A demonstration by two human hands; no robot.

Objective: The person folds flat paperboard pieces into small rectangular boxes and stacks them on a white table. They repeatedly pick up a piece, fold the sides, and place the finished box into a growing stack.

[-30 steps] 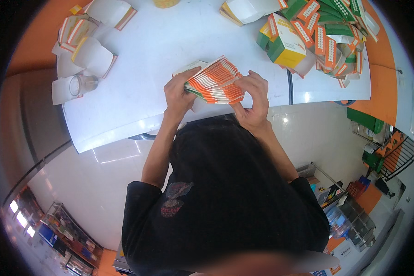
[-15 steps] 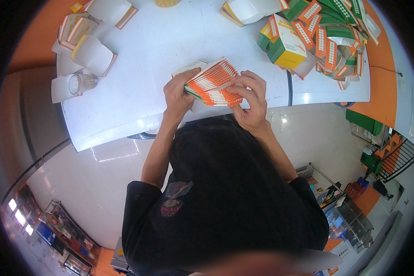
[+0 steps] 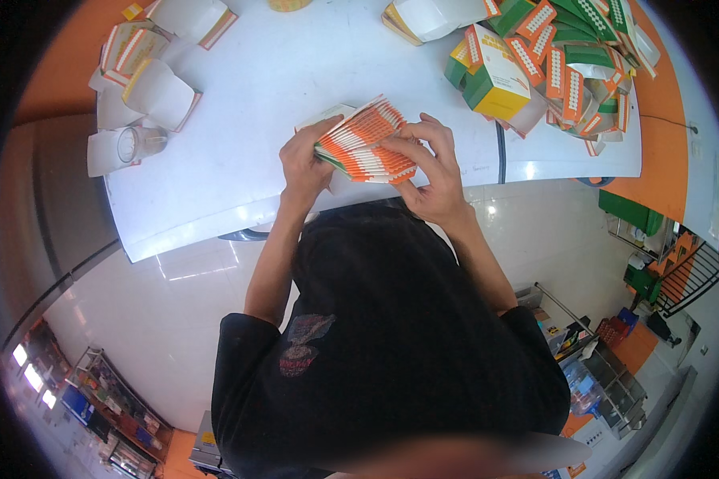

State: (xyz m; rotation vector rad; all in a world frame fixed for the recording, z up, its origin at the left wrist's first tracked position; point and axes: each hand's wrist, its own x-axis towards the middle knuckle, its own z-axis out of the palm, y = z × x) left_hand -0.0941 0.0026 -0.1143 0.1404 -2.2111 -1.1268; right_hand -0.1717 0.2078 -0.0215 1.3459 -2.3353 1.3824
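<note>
Near the front edge of the table I hold a fanned stack of flattened cardboard boxes (image 3: 366, 142), with orange and white edges in rows and some green underneath. My left hand (image 3: 304, 162) is closed around the stack's left end, its thumb underneath partly hidden. At the right end, my right hand (image 3: 433, 170) grips the stack, its bent fingers lying across the orange edges and its thumb below. A pale panel sticks out behind the stack beside my left fingers.
The white table (image 3: 240, 96) carries a heap of green and orange boxes (image 3: 571, 68) at the right, with a yellow and white box (image 3: 499, 76) before it. Opened cartons (image 3: 160, 92) lie at the left, near a clear glass (image 3: 140, 144). A yellow roll (image 3: 289, 4) sits at the far edge.
My right hand has shifted slightly left, and its fingers reach further over the stack's edges. My left hand keeps its hold, with the stack nearly in place.
</note>
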